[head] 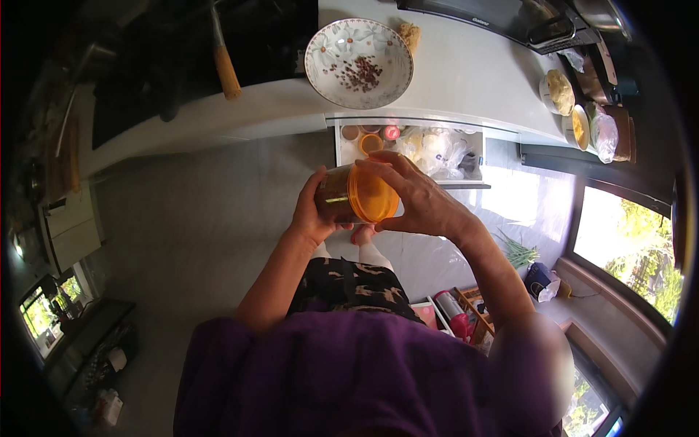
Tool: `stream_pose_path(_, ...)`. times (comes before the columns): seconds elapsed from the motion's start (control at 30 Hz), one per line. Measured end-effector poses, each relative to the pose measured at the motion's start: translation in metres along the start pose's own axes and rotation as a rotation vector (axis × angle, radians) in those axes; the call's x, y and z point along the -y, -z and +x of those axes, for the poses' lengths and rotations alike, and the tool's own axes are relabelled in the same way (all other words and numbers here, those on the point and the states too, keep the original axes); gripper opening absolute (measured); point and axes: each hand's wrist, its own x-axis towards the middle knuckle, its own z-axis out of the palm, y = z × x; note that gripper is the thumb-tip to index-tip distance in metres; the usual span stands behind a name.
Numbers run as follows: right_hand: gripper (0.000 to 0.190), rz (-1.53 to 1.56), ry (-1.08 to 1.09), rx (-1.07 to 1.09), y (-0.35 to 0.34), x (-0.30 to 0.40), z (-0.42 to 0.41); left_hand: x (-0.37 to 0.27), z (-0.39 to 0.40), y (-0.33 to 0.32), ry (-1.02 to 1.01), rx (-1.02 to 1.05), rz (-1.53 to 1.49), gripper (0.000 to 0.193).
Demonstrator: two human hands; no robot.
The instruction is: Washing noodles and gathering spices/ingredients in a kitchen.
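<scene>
A clear plastic jar (pixel 334 192) with dark brown contents is tilted in front of me, its orange screw lid (pixel 374 192) facing right. My left hand (pixel 310 210) wraps around the jar's body. The fingers and thumb of my right hand (pixel 423 199) span the rim of the lid, which sits on the jar. Beyond my hands, a pulled-out drawer (pixel 345 154) holds several jars and bundled plastic bags (pixel 437 147). On the counter above it stands a floral-patterned bowl (pixel 330 90) with small reddish-brown pieces (pixel 361 74) scattered in its bottom.
The white countertop (pixel 464 82) runs across the front. A wooden-handled utensil (pixel 226 74) juts over its edge at the left, by a dark cooktop (pixel 164 60). A microwave oven (pixel 491 24) stands at the back right, with bowls of food (pixel 560 93) near the right end.
</scene>
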Motion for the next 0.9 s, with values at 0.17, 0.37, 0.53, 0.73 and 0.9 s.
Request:
stream_pose_path(0.17, 0.093, 0.027, -0.016, 0.029, -0.018, -0.011, -0.009, 0.012, 0.004, 0.014, 0.037, -0.040, 0.040, 0.045)
stream_pose_path(0.37, 0.087, 0.080, -0.207, -0.131, -0.058, -0.016, -0.023, 0.034, 0.009, 0.027, -0.063, -0.063, 0.073, 0.046)
stream_pose_path(0.53, 0.090, 0.570, -0.637, -0.179, -0.108, -0.038, -0.032, 0.051, 0.021, 0.050, -0.278, -0.084, 0.214, 0.050)
stream_pose_path(0.73, 0.066, 0.706, -0.630, -0.077, -0.139, -0.073, -0.036, 0.061, 0.036, 0.072, -0.250, -0.084, 0.329, 0.050)
stream_pose_path(0.9, 0.066, 0.843, -0.610, -0.113, -0.182, -0.123, -0.033, 0.067, 0.071, 0.081, -0.215, -0.106, 0.409, 0.054)
